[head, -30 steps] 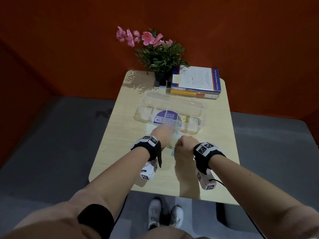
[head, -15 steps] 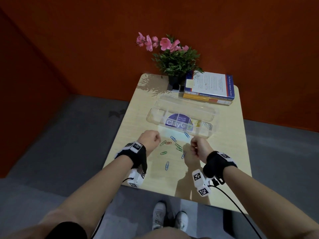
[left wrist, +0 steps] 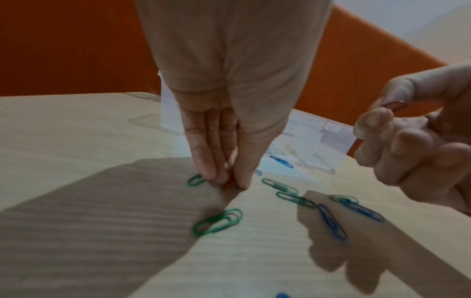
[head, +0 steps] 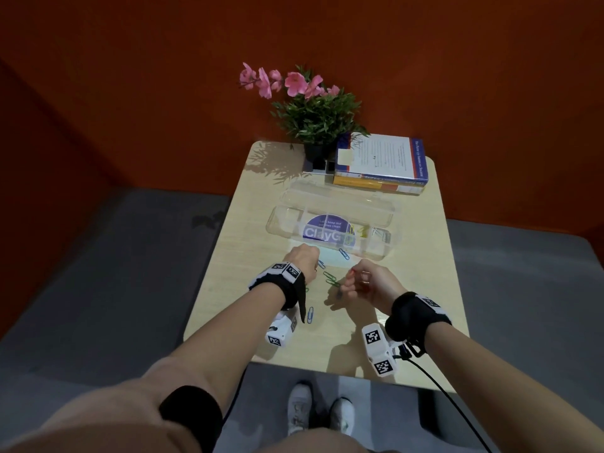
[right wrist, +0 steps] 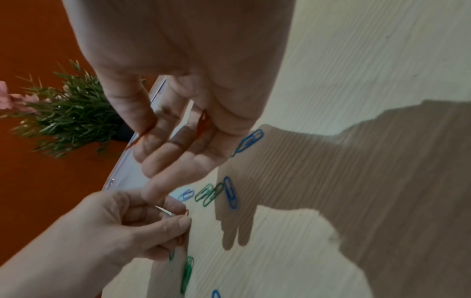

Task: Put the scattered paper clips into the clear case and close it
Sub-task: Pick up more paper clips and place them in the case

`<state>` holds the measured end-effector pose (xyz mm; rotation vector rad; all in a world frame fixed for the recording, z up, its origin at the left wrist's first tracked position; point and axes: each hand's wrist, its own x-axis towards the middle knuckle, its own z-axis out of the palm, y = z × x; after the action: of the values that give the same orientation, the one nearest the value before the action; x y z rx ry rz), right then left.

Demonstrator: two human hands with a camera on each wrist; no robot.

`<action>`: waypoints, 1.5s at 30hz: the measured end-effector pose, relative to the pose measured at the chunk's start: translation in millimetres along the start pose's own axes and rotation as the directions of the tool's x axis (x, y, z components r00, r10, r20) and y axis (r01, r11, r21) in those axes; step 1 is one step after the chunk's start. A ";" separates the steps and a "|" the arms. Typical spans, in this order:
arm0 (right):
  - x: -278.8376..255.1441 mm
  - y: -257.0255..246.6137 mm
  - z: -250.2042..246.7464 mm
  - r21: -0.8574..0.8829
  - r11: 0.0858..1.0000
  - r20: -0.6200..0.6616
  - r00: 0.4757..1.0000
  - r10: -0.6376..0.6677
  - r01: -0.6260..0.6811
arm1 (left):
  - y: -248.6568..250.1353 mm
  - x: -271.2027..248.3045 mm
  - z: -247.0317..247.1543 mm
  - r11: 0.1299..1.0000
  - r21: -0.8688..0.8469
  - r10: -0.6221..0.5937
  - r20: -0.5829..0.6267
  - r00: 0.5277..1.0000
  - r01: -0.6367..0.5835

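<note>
The clear case (head: 284,220) lies open mid-table, with a few clips in its right compartments. Several green and blue paper clips (head: 330,278) are scattered on the table in front of it. My left hand (head: 312,268) is down on the table among them, and its fingertips (left wrist: 209,175) pinch a red clip (left wrist: 229,184) against the wood. My right hand (head: 354,276) hovers just to the right, palm turned up. It pinches one red clip (right wrist: 139,137) between thumb and forefinger and keeps another red clip (right wrist: 203,123) in the palm.
A potted plant with pink flowers (head: 313,119) and a stack of books (head: 380,165) stand at the table's far edge behind the case. The near table edge (head: 327,367) lies just below my wrists. A lone blue clip (head: 310,314) lies near my left wrist.
My left hand drew back from the case's front edge and came down on the scattered clips, pinching a red one. My right hand turned palm-up while keeping its red clips.
</note>
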<state>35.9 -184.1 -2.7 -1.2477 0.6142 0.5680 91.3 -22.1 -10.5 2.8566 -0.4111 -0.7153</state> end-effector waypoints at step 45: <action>8.3 -80.6 3.9 0.157 0.984 -0.110 0.992 -0.062 0.079 | 30.6 53.0 -67.4 0.776 -0.621 -0.221 -0.112 0.969 0.105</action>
<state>98.1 -197.9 47.5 -1.1471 0.6876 0.3874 161.9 -60.8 32.1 2.3104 0.0994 -0.4878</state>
